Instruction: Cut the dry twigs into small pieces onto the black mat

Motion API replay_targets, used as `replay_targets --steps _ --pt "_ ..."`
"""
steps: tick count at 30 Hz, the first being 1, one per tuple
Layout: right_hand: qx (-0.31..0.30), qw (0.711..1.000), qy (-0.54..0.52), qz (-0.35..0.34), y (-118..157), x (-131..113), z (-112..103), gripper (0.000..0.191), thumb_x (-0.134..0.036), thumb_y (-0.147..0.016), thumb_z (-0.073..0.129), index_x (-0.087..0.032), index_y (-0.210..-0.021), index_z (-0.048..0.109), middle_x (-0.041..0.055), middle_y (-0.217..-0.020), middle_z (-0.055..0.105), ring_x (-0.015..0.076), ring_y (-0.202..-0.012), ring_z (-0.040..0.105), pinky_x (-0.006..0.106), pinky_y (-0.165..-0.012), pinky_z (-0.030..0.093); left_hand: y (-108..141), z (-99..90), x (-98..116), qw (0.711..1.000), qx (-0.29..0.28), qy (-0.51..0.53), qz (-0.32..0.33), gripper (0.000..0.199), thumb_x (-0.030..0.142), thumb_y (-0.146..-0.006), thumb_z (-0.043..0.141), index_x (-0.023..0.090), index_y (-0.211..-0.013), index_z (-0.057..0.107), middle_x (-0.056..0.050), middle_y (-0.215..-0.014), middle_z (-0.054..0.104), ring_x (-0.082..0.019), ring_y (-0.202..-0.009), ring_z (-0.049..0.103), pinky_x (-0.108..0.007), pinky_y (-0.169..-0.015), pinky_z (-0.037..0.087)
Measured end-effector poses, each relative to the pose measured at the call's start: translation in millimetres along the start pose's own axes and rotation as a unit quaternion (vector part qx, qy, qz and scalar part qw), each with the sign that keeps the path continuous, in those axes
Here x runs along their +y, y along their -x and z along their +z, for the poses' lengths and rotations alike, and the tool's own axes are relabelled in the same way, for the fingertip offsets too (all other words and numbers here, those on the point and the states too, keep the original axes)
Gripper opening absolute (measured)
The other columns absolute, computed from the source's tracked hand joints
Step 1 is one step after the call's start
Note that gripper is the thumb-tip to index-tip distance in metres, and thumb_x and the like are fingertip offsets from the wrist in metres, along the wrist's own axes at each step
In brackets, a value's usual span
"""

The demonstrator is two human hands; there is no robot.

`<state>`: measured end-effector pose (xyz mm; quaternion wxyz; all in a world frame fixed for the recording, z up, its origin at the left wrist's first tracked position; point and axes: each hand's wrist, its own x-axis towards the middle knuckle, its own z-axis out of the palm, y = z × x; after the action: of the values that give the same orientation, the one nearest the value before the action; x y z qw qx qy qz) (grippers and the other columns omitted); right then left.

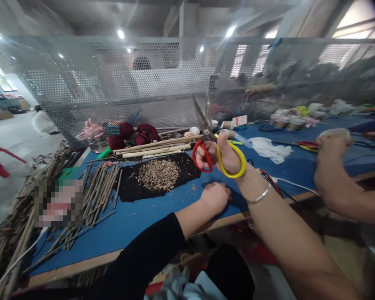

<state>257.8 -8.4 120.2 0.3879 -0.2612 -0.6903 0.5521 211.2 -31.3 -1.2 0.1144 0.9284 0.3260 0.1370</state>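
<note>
Red and yellow scissors (208,134) up over a blue table (143,225)

Metal blades (203,116) point up and back, a bit apart in a thin V. The right hand (223,154) holds the scissors up above the table, with its thumb through the yellow loop (243,166) and some fingers in the red loop (209,168). A silver bracelet (258,196) is on that arm.

Just below, the left hand (215,198) rests on the table near its front edge. Its fingers are curled in, and you cannot tell if it has a thing in it. That arm has a black sleeve (153,241).

To the left of the hands is a black cloth (129,191) with a pile of little brown bits (159,174) on it. Long pale sticks (156,150) lie behind the pile. Dark red yarn balls (126,130) sit behind those. Lots of thin brown sticks (101,191) lie left of the cloth.

To the right of the scissors is a crumpled white cloth (270,150). Farther right, a hand of another person (328,143) is at a round white thing (337,134). Behind the table stands a metal screen full of holes (112,83). A red plastic stool (1,158) is on the floor, far left.
</note>
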Motion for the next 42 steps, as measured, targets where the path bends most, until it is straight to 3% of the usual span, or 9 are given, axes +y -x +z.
replay_targets --steps 6,12,17,21,25,30,34,38,42 --pt "0.009 0.999 -0.035 0.015 -5 20 -4 0.066 -0.082 -0.064 0.027 -0.019 -0.071 0.044 0.0011 -0.06 0.055 0.009 -0.047 0.045 0.022 -0.045 0.035 33 -27.8 -19 0.994 0.037 -0.1 -0.022 0.024 0.034 -0.082 0.049 0.014 -0.08 0.063 -0.009 -0.08 0.06 -0.02 -0.077 0.057 -0.031 -0.065 0.046" --pt "0.028 0.997 -0.047 0.046 -32 43 5 0.064 -0.082 -0.062 0.033 -0.019 -0.068 0.042 0.0001 -0.054 0.055 0.008 -0.043 0.043 0.02 -0.041 0.033 117 -91.8 -110 0.968 0.14 -0.113 -0.176 0.026 0.031 -0.084 0.045 0.016 -0.075 0.064 -0.007 -0.076 0.06 -0.018 -0.076 0.055 -0.028 -0.07 0.043" --pt "0.072 0.995 -0.029 0.068 -65 70 23 0.061 -0.079 -0.065 0.035 -0.019 -0.066 0.041 -0.0005 -0.052 0.055 0.0066 -0.039 0.04 0.019 -0.039 0.031 154 -102.9 -157 0.954 0.157 -0.087 -0.24 0.021 0.03 -0.082 0.047 0.018 -0.079 0.065 -0.006 -0.079 0.061 -0.018 -0.078 0.055 -0.027 -0.072 0.042" --pt "0.094 0.993 0.004 0.07 -76 94 35 0.059 -0.076 -0.069 0.033 -0.019 -0.063 0.042 -0.0013 -0.053 0.053 0.0074 -0.043 0.042 0.019 -0.04 0.033 152 -94.2 -149 0.941 0.198 -0.058 -0.27 0.023 0.035 -0.079 0.052 0.019 -0.093 0.061 -0.005 -0.086 0.059 -0.016 -0.078 0.055 -0.027 -0.072 0.042" --pt "0.133 0.988 0.051 0.054 -71 107 39 0.056 -0.073 -0.073 0.032 -0.019 -0.065 0.043 -0.0019 -0.056 0.05 0.0078 -0.045 0.042 0.019 -0.04 0.032 139 -88.7 -134 0.942 0.156 -0.1 -0.28 0.04 0.051 -0.067 0.061 0.018 -0.09 0.058 -0.006 -0.087 0.057 -0.02 -0.083 0.054 -0.028 -0.071 0.041" --pt "0.15 0.981 0.088 0.088 -63 111 35 0.055 -0.073 -0.073 0.03 -0.019 -0.068 0.04 -0.0034 -0.054 0.046 0.0071 -0.04 0.039 0.02 -0.039 0.03 134 -86.0 -136 0.939 0.137 -0.103 -0.297 0.018 0.037 -0.076 0.056 0.02 -0.079 0.06 -0.004 -0.082 0.058 -0.017 -0.08 0.054 -0.025 -0.067 0.04" --pt "0.193 0.945 0.261 0.034 -61 113 33 0.048 -0.066 -0.077 0.034 -0.02 -0.065 0.038 -0.0034 -0.055 0.044 0.0087 -0.047 0.041 0.021 -0.048 0.032 140 -93.4 -146 0.943 0.163 -0.057 -0.283 0.022 0.036 -0.081 0.048 0.02 -0.078 0.063 -0.004 -0.079 0.061 -0.015 -0.074 0.056 -0.024 -0.068 0.041" --pt "0.244 0.893 0.378 0.005 -60 117 32 0.044 -0.062 -0.078 0.036 -0.021 -0.062 0.034 -0.0043 -0.052 0.039 0.0096 -0.049 0.037 0.021 -0.05 0.03 133 -108.7 -170 0.921 0.224 -0.064 -0.313 0.029 0.034 -0.084 0.041 0.017 -0.092 0.062 -0.008 -0.09 0.063 -0.018 -0.083 0.057 -0.027 -0.076 0.041" --pt "0.275 0.877 0.394 0.018 -60 120 30 0.041 -0.059 -0.079 0.037 -0.021 -0.064 0.036 -0.0035 -0.054 0.042 0.0107 -0.05 0.039 0.021 -0.051 0.031 113 -117.2 -202 0.917 0.142 -0.055 -0.37 0.042 0.046 -0.08 0.043 0.012 -0.094 0.064 -0.013 -0.089 0.065 -0.023 -0.083 0.06 -0.03 -0.074 0.042"
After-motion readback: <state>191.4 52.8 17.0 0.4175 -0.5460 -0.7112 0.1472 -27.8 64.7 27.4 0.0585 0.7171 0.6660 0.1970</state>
